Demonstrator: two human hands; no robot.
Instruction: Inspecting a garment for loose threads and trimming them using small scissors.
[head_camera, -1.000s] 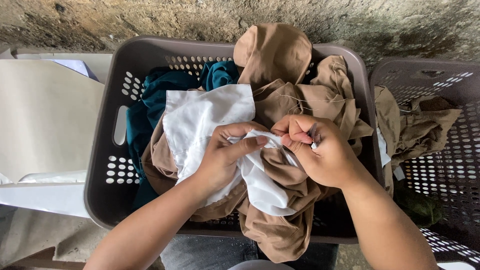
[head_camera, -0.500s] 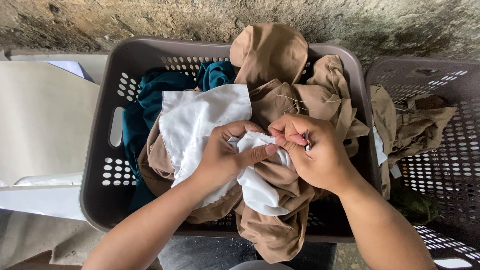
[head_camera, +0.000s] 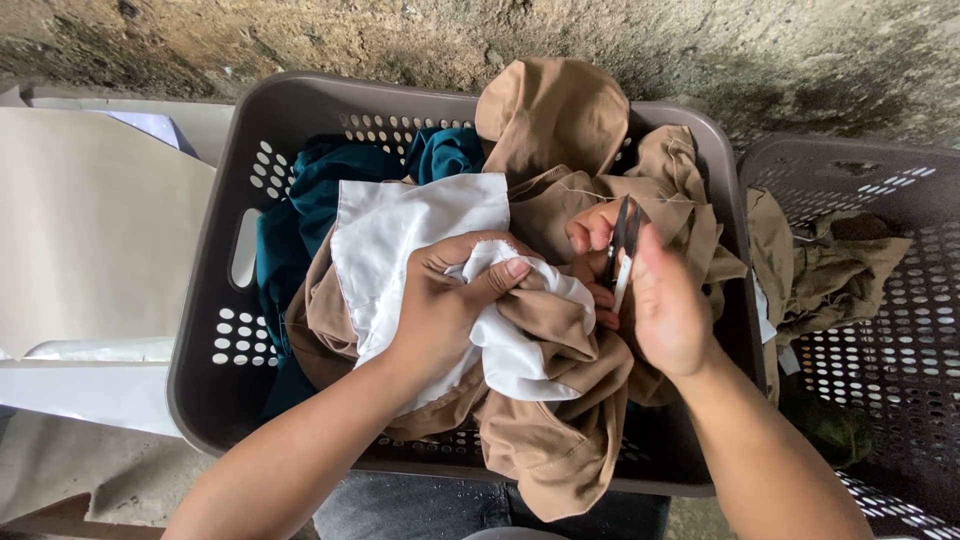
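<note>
While left hand bunches white cloth at frame centre over grey basket, right hand pinches small snips; judgement: keep fabric taut, blades clear of fingers.

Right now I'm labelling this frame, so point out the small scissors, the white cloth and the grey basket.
small scissors (head_camera: 622, 252), head view, on the blades.
white cloth (head_camera: 400, 235), head view, on its flat upper part.
grey basket (head_camera: 215, 290), head view, on its left wall.
</note>
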